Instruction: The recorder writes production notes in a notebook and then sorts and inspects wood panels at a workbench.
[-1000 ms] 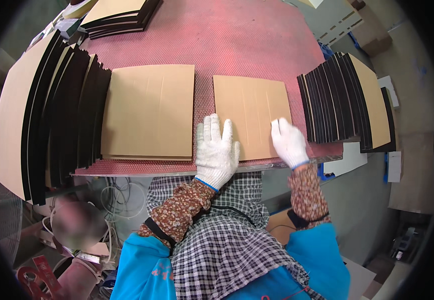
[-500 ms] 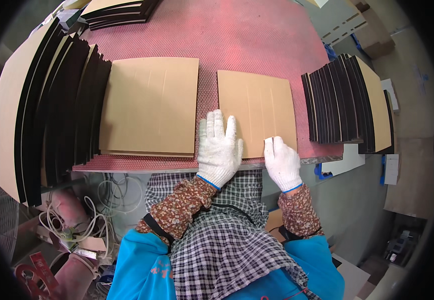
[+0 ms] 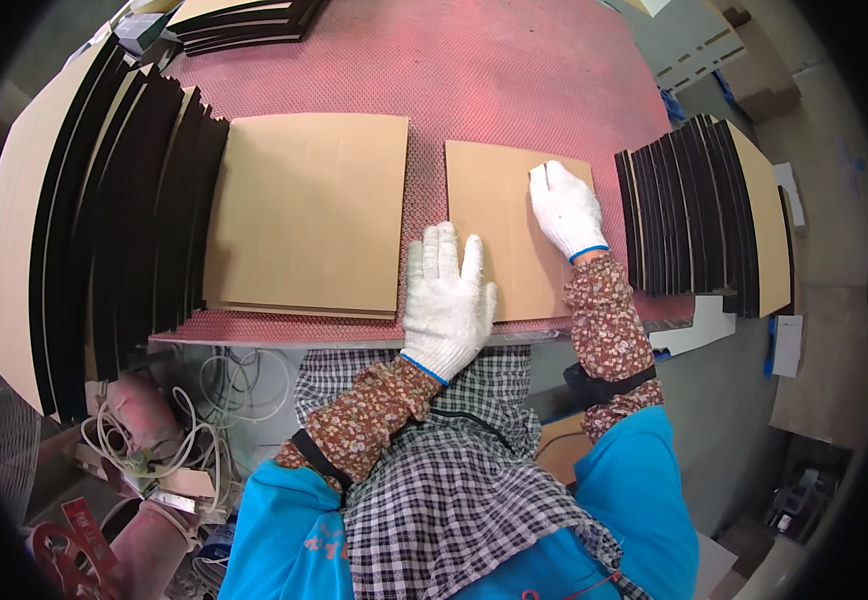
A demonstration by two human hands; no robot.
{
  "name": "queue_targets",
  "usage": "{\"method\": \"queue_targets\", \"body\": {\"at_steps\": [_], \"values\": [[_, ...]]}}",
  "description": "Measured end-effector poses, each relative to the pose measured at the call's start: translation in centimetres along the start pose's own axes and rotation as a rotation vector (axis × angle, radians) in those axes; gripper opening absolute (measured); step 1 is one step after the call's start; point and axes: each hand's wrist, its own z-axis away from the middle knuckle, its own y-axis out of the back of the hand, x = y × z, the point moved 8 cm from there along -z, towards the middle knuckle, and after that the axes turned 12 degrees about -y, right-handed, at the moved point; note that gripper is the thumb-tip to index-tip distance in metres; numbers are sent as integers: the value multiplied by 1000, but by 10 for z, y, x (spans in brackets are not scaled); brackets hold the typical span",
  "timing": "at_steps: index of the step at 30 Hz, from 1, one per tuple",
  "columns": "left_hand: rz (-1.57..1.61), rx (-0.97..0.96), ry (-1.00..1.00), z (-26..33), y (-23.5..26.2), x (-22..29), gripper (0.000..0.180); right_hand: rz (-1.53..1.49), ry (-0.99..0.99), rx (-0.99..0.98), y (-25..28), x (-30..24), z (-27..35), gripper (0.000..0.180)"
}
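Since the earlier frame, the right hand (image 3: 566,210) is slid up the cardboard sheet (image 3: 499,215); both hands' fingers are spread flat, the left hand (image 3: 446,300) pressing the near edge; pressure is best kept even.

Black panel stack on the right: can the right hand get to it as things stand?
Probably yes. The right hand lies flat on the small tan board, just beside the black panel stack, with nothing between them on the red mat.

Brown cardboard boxes (image 3: 754,85) at far right beyond the table; possibly white paper labels (image 3: 786,345) below.
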Motion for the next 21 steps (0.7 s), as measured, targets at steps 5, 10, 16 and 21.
{"method": "queue_targets", "body": {"at_steps": [5, 10, 16, 21], "values": [[0, 8, -4, 1, -4, 0, 65, -179, -262, -83, 21, 2, 17, 28], [3, 26, -1, 2, -2, -1, 65, -242, -357, -285, 20, 5, 90, 35], [8, 29, 7, 2, -4, -1, 66, -61, -157, -276, 42, -16, 163, 17], [2, 45, 1, 3, -4, -2, 66, -215, -292, -250, 49, -39, 159, 19]]}}
